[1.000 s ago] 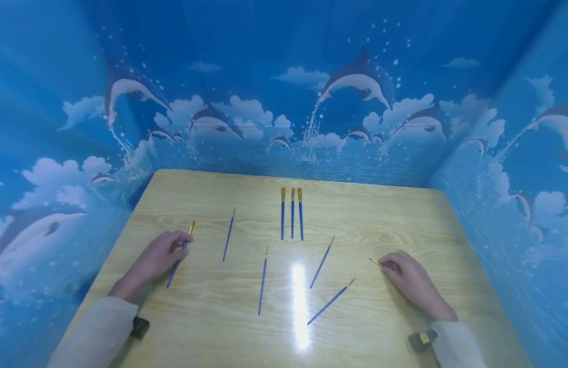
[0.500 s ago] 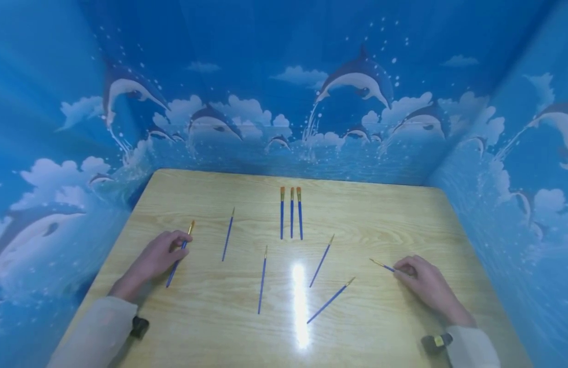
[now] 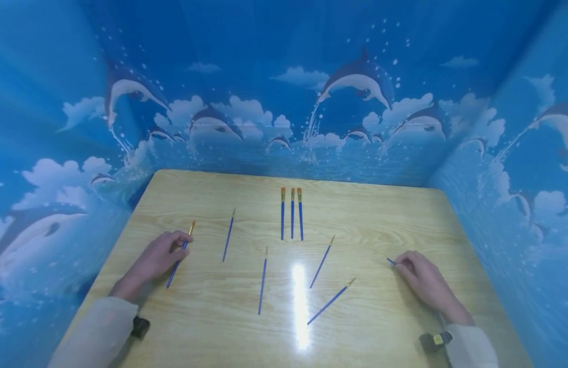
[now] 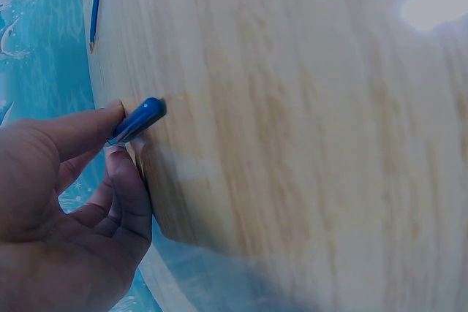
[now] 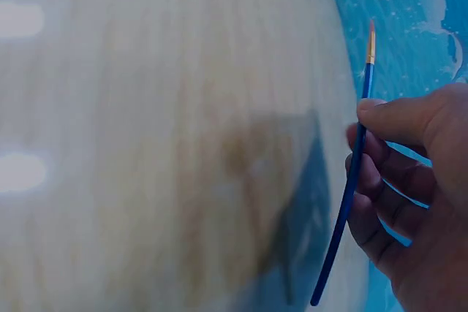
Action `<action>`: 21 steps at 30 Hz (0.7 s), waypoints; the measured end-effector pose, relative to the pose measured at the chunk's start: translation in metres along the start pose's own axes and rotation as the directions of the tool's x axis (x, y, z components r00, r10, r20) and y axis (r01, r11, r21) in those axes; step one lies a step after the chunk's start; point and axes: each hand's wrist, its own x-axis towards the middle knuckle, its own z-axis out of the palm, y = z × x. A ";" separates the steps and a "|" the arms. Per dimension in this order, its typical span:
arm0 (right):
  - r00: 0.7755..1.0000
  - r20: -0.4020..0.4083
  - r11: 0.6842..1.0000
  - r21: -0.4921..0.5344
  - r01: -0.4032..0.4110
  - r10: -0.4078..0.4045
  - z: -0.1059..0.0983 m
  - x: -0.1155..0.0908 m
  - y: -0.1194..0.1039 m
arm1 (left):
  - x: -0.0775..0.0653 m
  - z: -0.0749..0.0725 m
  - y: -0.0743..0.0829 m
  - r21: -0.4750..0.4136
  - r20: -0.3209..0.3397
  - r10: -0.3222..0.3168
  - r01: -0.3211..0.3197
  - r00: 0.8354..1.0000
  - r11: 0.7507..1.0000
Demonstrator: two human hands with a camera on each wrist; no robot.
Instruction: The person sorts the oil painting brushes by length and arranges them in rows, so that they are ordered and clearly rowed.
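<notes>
My left hand (image 3: 162, 255) pinches a blue-handled paintbrush (image 3: 174, 269) at the table's left side, its orange-brown bristles pointing away. In the left wrist view the rounded blue end of that paintbrush (image 4: 148, 115) sticks out between thumb and fingers. Over on the right, my right hand (image 3: 424, 278) holds a thin paintbrush (image 3: 387, 258) between thumb and fingers, tip toward the upper left. The right wrist view shows this brush's whole blue handle (image 5: 344, 213) and small pointed tip. Closest to the right hand lies a loose thin paintbrush (image 3: 331, 301) on the table.
Three flat paintbrushes (image 3: 292, 217) lie side by side at the back middle. More thin brushes lie apart: one left (image 3: 228, 237), one at centre (image 3: 263, 281), one right of centre (image 3: 322, 263). Dolphin-printed blue walls (image 3: 284, 102) enclose the wooden table (image 3: 210, 337). A bright glare marks its middle.
My right hand has drawn back to the right with its thin paintbrush, showing some of the blue handle. My left hand and the brushes on the table stay where they were.
</notes>
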 end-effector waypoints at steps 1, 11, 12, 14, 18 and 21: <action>1.000 -0.002 1.000 0.010 0.000 0.000 -0.001 0.001 -0.002 | 0.000 0.000 0.000 0.001 0.000 0.001 -0.001 1.000 1.000; 0.998 -0.060 0.992 0.117 0.040 -0.033 -0.001 0.020 -0.035 | 0.001 0.001 -0.001 -0.001 -0.004 0.011 -0.011 1.000 1.000; 0.997 -0.061 0.990 0.130 0.047 -0.039 0.000 0.021 -0.038 | 0.001 0.001 -0.001 -0.001 -0.005 0.012 -0.012 1.000 1.000; 0.998 -0.055 0.987 0.152 0.052 -0.044 0.003 0.025 -0.043 | 0.001 0.001 -0.002 0.000 -0.005 0.008 -0.008 1.000 1.000; 0.998 -0.036 0.980 0.188 0.064 -0.058 0.010 0.029 -0.052 | 0.001 0.001 -0.002 -0.003 -0.007 0.005 -0.005 1.000 1.000; 0.997 -0.024 0.976 0.206 0.074 -0.070 0.017 0.031 -0.059 | 0.000 0.001 -0.002 -0.005 -0.009 0.011 -0.011 1.000 1.000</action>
